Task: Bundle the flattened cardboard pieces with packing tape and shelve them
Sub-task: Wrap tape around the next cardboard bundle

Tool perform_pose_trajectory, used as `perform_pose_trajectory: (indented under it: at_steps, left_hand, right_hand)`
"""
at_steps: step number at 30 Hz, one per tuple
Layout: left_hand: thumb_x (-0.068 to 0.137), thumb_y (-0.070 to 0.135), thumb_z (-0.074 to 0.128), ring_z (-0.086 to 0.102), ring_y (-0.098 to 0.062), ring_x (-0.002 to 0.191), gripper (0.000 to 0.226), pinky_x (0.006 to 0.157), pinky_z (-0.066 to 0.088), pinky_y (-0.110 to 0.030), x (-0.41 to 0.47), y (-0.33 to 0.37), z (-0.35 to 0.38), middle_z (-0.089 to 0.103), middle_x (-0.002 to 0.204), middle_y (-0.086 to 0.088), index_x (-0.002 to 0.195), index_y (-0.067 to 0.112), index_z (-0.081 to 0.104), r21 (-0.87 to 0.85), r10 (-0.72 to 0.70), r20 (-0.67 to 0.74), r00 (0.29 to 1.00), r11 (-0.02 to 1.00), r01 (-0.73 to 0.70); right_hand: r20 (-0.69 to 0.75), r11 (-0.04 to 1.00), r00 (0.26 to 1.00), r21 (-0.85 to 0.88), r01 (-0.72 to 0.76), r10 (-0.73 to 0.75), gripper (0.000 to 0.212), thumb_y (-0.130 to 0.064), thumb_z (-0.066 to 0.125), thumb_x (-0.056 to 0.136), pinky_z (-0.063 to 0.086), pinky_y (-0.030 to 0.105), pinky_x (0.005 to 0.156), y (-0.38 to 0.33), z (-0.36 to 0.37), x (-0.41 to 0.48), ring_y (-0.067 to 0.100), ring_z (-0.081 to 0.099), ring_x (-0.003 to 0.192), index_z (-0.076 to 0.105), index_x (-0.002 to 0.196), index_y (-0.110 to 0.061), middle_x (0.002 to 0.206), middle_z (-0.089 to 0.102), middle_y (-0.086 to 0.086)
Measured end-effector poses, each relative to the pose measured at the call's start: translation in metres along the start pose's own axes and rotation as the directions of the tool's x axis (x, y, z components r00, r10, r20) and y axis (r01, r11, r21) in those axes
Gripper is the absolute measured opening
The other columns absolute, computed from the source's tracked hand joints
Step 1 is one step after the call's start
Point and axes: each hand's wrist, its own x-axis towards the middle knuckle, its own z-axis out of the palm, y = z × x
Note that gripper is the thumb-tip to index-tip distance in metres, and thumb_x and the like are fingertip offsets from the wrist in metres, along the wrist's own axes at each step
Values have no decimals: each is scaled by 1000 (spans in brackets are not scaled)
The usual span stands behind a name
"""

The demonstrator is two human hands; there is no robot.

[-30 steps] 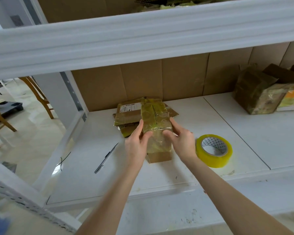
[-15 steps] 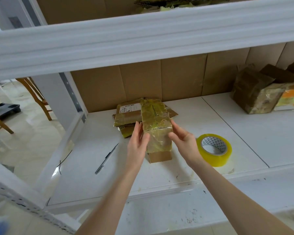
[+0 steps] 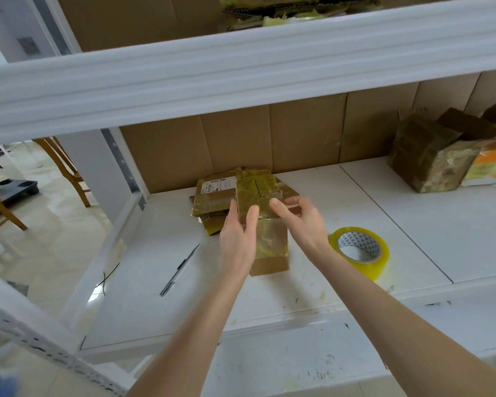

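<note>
A tape-wrapped cardboard bundle [image 3: 271, 239] lies on the white shelf board [image 3: 298, 287], its far end resting on flattened cardboard pieces [image 3: 212, 197] that bear a shipping label. My left hand [image 3: 238, 242] lies flat against the bundle's left side, fingers straight, thumb on its top. My right hand [image 3: 302, 222] hovers at the bundle's right edge with relaxed fingers spread; I cannot tell whether its fingertips touch. A roll of yellowish packing tape [image 3: 360, 252] lies flat just right of my right wrist.
A pen [image 3: 179, 269] lies on the shelf left of the bundle. Taped boxes [image 3: 433, 159] stand at the back right. The upper shelf's white beam [image 3: 241, 67] runs overhead, with more taped cardboard [image 3: 287, 10] on it. Wooden chairs [image 3: 66, 170] stand on the floor to the left.
My right hand has come off the bundle's right side and lifted a little, fingers spreading. My left hand stays against the left side. The bundle has not moved.
</note>
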Motion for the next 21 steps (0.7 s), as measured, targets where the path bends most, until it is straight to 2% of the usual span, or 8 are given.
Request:
perform_pose_trajectory:
  at_steps: [3, 7, 9, 12, 14, 16, 18, 21]
  left_hand:
    - [99, 43, 39, 38, -24, 135, 62, 108, 32, -38, 6, 12, 5, 39, 149, -6, 151, 15, 20, 41, -42, 24, 999, 998, 41]
    - [104, 33, 27, 43, -26, 131, 48, 102, 33, -31, 9, 5, 1, 49, 139, -7, 146, 10, 33, 51, -105, 24, 994, 993, 103]
    - [103, 37, 30, 45, -25, 128, 47, 102, 32, -28, 17, 4, -3, 50, 135, -2, 143, 14, 39, -61, -203, 103, 974, 976, 209]
    - [98, 44, 41, 51, -22, 121, 51, 106, 39, -40, 24, 8, -11, 52, 135, -1, 143, 20, 40, -253, -318, 257, 913, 889, 381]
    - [98, 38, 42, 58, -18, 106, 36, 96, 46, -37, 17, 15, -12, 62, 121, -2, 129, 21, 52, -191, -217, 244, 945, 945, 266]
    - [98, 33, 43, 60, -20, 100, 30, 91, 48, -39, 7, 25, -7, 64, 114, -2, 124, 20, 53, -56, -36, 153, 988, 997, 45]
    - [97, 32, 45, 53, -22, 118, 42, 101, 42, -41, -2, 39, 0, 57, 130, -3, 137, 19, 46, 42, 176, 74, 981, 983, -180]
    - [98, 25, 48, 24, -17, 143, 54, 117, 21, -36, -3, 66, 7, 30, 154, -2, 148, 15, 31, 45, 412, 76, 908, 908, -416]
  right_hand:
    - [-2, 991, 998, -116, -67, 67, 56, -63, 65, 77, 52, 36, 77, -6, 8, 8, 17, 58, 92, 45, 114, -26, 103, 57, -4]
    - [-1, 997, 997, -29, -75, 75, 24, -41, 56, 92, 49, 37, 82, 0, 8, 14, 14, 55, 90, 45, 108, -26, 106, 58, -2]
    - [43, 982, 984, 66, -174, 172, 18, -32, 55, 93, 52, 42, 86, -5, 2, 19, 14, 55, 86, 49, 108, -23, 100, 58, 0]
    - [165, 921, 929, 158, -355, 330, 16, -27, 56, 91, 53, 40, 87, -15, -6, 23, 19, 58, 98, 54, 107, -23, 106, 62, 3]
    - [211, 921, 925, 165, -353, 316, 16, -35, 60, 91, 52, 32, 76, -18, -11, 21, 15, 60, 95, 57, 104, -27, 106, 64, 0]
    - [195, 938, 950, 201, -282, 244, 31, -48, 64, 87, 50, 25, 65, -22, -19, 17, 9, 62, 90, 58, 108, -27, 103, 66, -6]
    - [152, 930, 969, 285, -233, 197, 54, -61, 65, 79, 54, 28, 71, -27, -31, 13, 10, 64, 93, 57, 116, -23, 104, 66, -6]
    - [90, 905, 977, 369, -213, 193, 95, -83, 55, 56, 55, 36, 86, -38, -56, 12, 18, 65, 101, 55, 127, -20, 113, 67, 1]
